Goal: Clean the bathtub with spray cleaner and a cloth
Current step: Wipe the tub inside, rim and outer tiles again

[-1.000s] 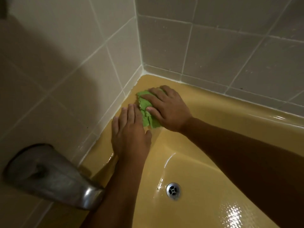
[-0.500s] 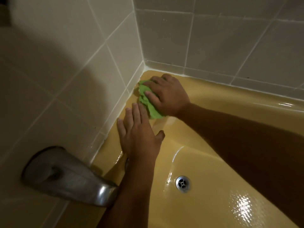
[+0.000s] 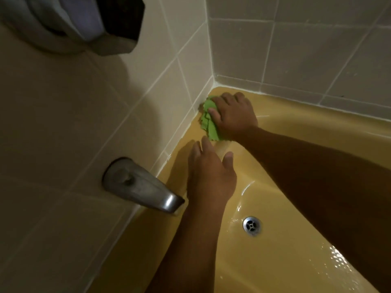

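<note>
Now R hand (image 3: 231, 116) grips green cloth (image 3: 208, 122) on tub rim (image 3: 296, 108) by corner, L hand (image 3: 210, 176) flat, fingers straight.

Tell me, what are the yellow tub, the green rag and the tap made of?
The tub looks like hard glossy enamel or acrylic, I cannot tell which: light spots shine on it. The rag looks like soft matte cloth: it bunches in wrinkles under the right hand. The tap looks like metal, dull grey with a bright streak near its tip.
</note>
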`<state>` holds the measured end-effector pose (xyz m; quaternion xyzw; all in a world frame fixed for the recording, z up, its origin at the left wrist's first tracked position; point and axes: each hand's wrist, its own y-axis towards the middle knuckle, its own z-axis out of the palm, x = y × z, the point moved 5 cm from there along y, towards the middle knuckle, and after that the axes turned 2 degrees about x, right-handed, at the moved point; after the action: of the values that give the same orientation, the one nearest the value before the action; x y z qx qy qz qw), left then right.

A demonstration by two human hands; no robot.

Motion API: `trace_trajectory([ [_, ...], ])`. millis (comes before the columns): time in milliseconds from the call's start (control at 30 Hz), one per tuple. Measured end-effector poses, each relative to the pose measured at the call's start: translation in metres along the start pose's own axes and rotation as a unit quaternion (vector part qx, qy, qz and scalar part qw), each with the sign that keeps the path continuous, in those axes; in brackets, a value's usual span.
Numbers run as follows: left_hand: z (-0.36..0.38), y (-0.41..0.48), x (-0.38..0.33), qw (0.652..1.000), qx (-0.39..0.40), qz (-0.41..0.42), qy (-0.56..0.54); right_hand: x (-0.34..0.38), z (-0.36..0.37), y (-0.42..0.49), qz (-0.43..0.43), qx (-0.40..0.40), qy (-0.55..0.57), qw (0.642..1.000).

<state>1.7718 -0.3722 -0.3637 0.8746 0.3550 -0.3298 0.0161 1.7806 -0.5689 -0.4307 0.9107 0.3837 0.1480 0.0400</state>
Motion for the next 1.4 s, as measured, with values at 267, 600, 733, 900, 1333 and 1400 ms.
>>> trace_trajectory([
  [267, -0.101, -0.024, -0.011, 0.951, -0.022, 0.24, 0.192, 0.065, 0.009, -0.074, -0.042, 0.076, 0.078, 0.993],
  [600, -0.112, -0.016, 0.021, 0.906, -0.018, 0.197, 0.373, 0.039, 0.004, -0.056, -0.07, 0.047, 0.049, 0.995],
  [733, -0.121, -0.025, 0.033, 0.893, -0.197, 0.257, 0.312, 0.024, 0.003, -0.038, 0.042, 0.018, 0.049, 0.998],
  [900, -0.132, -0.023, 0.047, 0.908, -0.249, 0.242, 0.235, 0.096, 0.016, -0.091, -0.053, 0.018, 0.118, 0.991],
  [1333, -0.13, -0.026, 0.047, 0.903, -0.235, 0.271, 0.237, 0.077, 0.021, -0.087, 0.012, 0.008, 0.126, 0.992],
  [1400, -0.13, -0.026, 0.048, 0.907, -0.238, 0.26, 0.232, 0.12, 0.021, -0.115, -0.017, 0.017, 0.138, 0.99],
])
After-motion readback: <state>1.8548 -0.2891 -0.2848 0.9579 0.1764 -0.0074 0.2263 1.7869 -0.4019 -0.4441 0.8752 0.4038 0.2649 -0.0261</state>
